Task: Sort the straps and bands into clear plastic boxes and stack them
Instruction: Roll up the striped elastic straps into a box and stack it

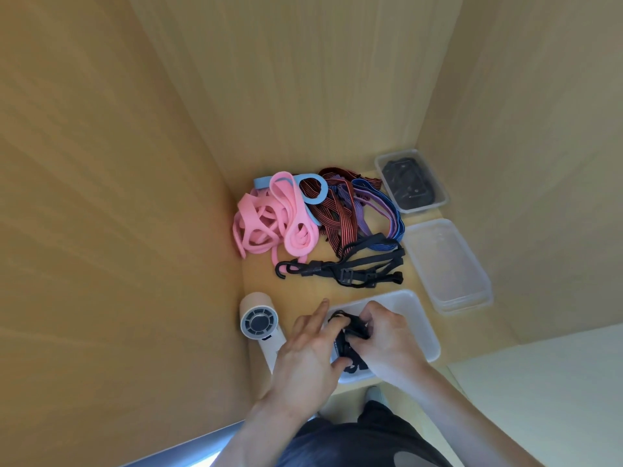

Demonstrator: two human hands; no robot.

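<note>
nearest: left hand [308, 347] half spread, forefinger straight and pointing away, thumb and other fingers pinching the black strap [350, 328]. right hand [387, 342] curled tight round the same strap, knuckles up. strap bunched between both hands over the near clear box [419, 320]; cannot tell whether touching its floor. just left of the hands, a white handheld fan [258, 321] lying on the wooden shelf [303, 288]. beyond, loose black hooked straps [357, 267]. farther back, pink bands [269, 220], a blue band [313, 192], red striped cords [337, 214], purple and blue cords [379, 210]. to the right, empty clear boxes [450, 264]; farthest, a clear box of black straps [411, 180].
</note>
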